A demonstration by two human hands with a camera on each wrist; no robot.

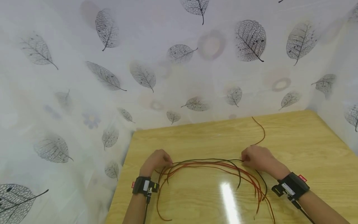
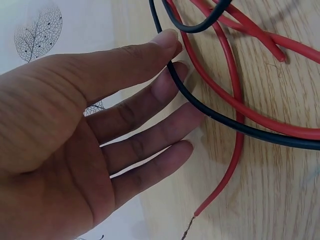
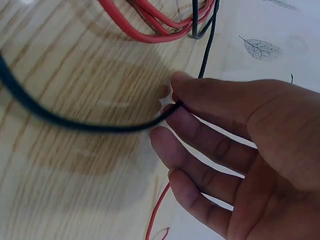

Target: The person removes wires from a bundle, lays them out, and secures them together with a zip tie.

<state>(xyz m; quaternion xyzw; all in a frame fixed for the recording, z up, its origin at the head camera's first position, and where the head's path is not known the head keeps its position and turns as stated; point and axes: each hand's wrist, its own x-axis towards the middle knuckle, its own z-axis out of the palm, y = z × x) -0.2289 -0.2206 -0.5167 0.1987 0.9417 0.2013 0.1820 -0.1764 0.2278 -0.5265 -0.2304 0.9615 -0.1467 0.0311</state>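
Note:
My left hand (image 1: 156,161) pinches a black wire (image 2: 212,114) between thumb and index finger, its other fingers extended beside it. Off to the right, my right hand (image 1: 258,158) pinches a black wire (image 3: 95,128) between thumb and fingertips, with a length of it curving down past the hand. Between the hands, black wire spans an arc over a loose bundle of red wires (image 1: 205,162). Another black wire (image 1: 239,177) bends down just left of the right hand. One red wire (image 2: 230,167) near the left hand has a bare, frayed copper end.
Behind the right hand, a separate red wire (image 1: 264,132) curves toward the back edge of the wooden table (image 1: 195,133). A leaf-patterned white sheet (image 1: 156,115) hangs behind and at both sides. Each wrist wears a black camera strap (image 1: 292,186) with a cable.

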